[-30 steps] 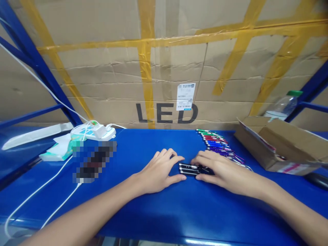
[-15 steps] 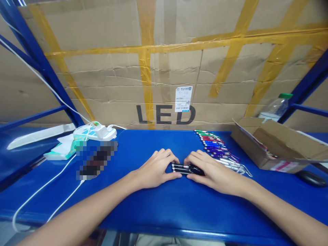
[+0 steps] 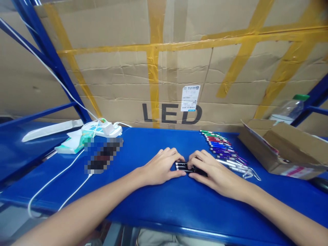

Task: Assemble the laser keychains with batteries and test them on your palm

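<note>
Several slim black pens [image 3: 182, 166] lie side by side on the blue table [image 3: 153, 208], their shiny ends pointing left. My left hand [image 3: 164, 165] holds that left end between thumb and fingers. From the other side, my right hand [image 3: 208, 169] closes over their right part, with its index finger resting on top. My palm and fingers hide much of that right part. Just beyond my right hand runs a row of coloured pens [image 3: 217, 147] in green, red, blue and purple. Silver pens [image 3: 237, 166] with hook-like clips lie at the near end of that row.
An open cardboard box [image 3: 269, 160] stands at the right, with a green-capped bottle [image 3: 287, 109] behind it. At left are a blurred-out dark object [image 3: 104, 157] with a white cable, a tissue pack [image 3: 73, 143] and a power strip [image 3: 115, 130]. A large LED carton [image 3: 115, 78] forms the back.
The whole view has swung slightly left, so everything sits farther right. My right index finger has come over the top of the black pens. Both hands stay at the same pens.
</note>
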Available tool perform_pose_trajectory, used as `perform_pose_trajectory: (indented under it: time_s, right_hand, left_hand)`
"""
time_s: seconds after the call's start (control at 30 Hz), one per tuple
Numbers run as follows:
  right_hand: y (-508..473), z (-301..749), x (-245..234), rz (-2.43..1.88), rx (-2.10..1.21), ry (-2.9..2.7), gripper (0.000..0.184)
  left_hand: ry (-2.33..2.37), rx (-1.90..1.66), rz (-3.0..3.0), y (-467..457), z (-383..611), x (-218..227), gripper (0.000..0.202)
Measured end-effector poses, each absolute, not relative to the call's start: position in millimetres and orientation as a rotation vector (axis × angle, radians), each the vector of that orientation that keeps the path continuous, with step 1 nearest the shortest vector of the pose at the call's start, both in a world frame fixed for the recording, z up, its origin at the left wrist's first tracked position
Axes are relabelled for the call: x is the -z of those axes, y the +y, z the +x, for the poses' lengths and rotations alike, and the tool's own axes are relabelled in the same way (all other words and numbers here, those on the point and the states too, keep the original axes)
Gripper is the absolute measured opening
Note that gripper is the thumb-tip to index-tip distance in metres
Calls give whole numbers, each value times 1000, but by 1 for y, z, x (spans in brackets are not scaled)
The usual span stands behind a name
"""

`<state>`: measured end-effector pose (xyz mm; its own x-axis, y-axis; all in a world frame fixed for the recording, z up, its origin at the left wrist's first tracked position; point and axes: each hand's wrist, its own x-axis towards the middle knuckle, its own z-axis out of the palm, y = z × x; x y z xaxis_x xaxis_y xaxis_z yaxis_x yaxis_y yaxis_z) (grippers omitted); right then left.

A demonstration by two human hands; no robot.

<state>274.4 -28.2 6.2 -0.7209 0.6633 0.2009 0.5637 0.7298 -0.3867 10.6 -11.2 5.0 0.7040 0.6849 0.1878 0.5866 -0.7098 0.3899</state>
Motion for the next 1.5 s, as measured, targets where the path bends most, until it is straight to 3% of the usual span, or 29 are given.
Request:
perform_pose_trajectory:
  time_s: [0.53, 0.63, 0.73, 0.87, 1.07, 1.23, 1.37, 1.5]
  right_hand:
    - [-16, 249, 14, -1075, 55, -2586, 18]
    - [-16, 250, 15, -1067, 75, -2557, 15]
    - [-19, 254, 15, -1031, -14, -2463, 9]
    - [-20, 261, 17, -949, -124, -2293, 5]
    - [-26, 261, 10, -852, -232, -2212, 30]
    - [-31, 255, 2, -960, -503, -2112, 14]
    - [-31, 253, 0, -999, -859, -2046, 25]
    - [-32, 254, -1, -974, -982, -2077, 38]
  left_hand:
    - [1254, -462, 2563, 0, 1, -4, 34]
    - [1235, -491, 2524, 2, -1, -3, 43]
    - [1202, -601, 2437, 3, -3, -5, 54]
    - [1071, -901, 2359, 2, -1, -11, 34]
    - [923, -1029, 2318, -3, 3, -14, 24]
    - [868, -1064, 2362, -6, 5, -12, 20]
    - [823, -1090, 2419, -9, 5, -13, 19]
    - [803, -1077, 2344, -11, 7, -13, 23]
